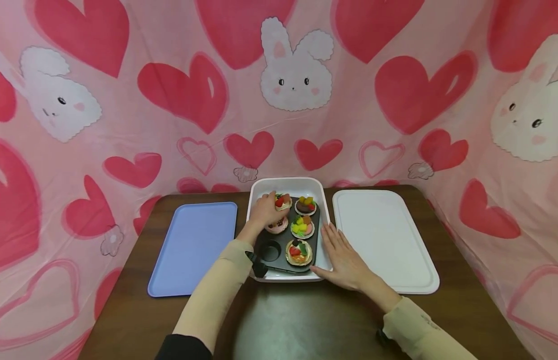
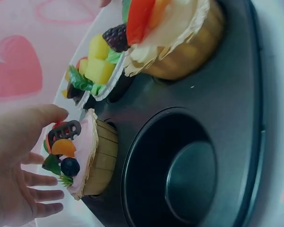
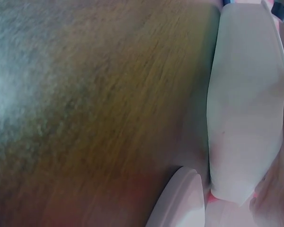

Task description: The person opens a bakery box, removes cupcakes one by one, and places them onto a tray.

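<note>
My left hand (image 1: 266,212) reaches over the left side of a dark muffin tin (image 1: 281,257). Its thumb and spread fingers are around the far-left fruit-topped cupcake (image 1: 282,201); whether they touch it is hidden. Just nearer stands a pink-cream cupcake (image 2: 102,158), partly covering the fingers in the left wrist view. The near-left cup (image 1: 270,250) of the tin holds nothing. Down the right side are a chocolate cupcake (image 1: 305,205), a yellow-fruit cupcake (image 1: 302,227) and a strawberry-topped cupcake (image 1: 299,253). My right hand (image 1: 344,260) lies with straight fingers against the white bin's right rim.
Around the tin is a deep white bin (image 1: 285,185). A blue tray (image 1: 193,250) lies to its left and a white tray (image 1: 384,240) to its right, both on the brown table (image 1: 297,320). Heart-patterned pink cloth (image 1: 306,125) hangs behind and at the sides.
</note>
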`<state>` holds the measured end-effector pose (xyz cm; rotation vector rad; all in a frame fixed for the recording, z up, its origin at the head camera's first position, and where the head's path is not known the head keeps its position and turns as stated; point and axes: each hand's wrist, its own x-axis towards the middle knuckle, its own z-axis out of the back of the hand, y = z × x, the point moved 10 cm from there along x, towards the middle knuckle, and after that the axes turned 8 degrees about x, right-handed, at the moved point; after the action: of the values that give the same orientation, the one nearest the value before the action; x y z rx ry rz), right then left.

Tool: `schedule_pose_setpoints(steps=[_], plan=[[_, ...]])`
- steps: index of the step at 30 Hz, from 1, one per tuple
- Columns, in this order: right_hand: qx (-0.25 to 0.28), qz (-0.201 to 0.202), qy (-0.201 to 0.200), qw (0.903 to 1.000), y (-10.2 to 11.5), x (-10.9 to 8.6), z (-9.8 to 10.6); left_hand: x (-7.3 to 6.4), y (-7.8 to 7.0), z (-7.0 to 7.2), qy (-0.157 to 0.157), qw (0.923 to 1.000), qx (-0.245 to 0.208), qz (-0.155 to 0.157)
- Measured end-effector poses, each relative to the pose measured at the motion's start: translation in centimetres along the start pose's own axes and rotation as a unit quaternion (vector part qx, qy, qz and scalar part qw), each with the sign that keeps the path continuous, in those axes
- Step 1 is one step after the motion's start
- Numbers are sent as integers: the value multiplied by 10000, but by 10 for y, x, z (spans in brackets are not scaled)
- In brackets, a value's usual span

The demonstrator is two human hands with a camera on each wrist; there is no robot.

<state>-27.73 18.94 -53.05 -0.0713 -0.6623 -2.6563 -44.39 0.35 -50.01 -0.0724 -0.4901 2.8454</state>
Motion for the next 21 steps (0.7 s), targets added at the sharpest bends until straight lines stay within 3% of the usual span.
schedule_pose_setpoints(steps=[8,21], plan=[[28,-90,39,9999,0,0,0,11,-1,-8,302,9994,89,147],[63,-96,87,9999,0,0,-3,22,-2,-12,23,9969,413,672]])
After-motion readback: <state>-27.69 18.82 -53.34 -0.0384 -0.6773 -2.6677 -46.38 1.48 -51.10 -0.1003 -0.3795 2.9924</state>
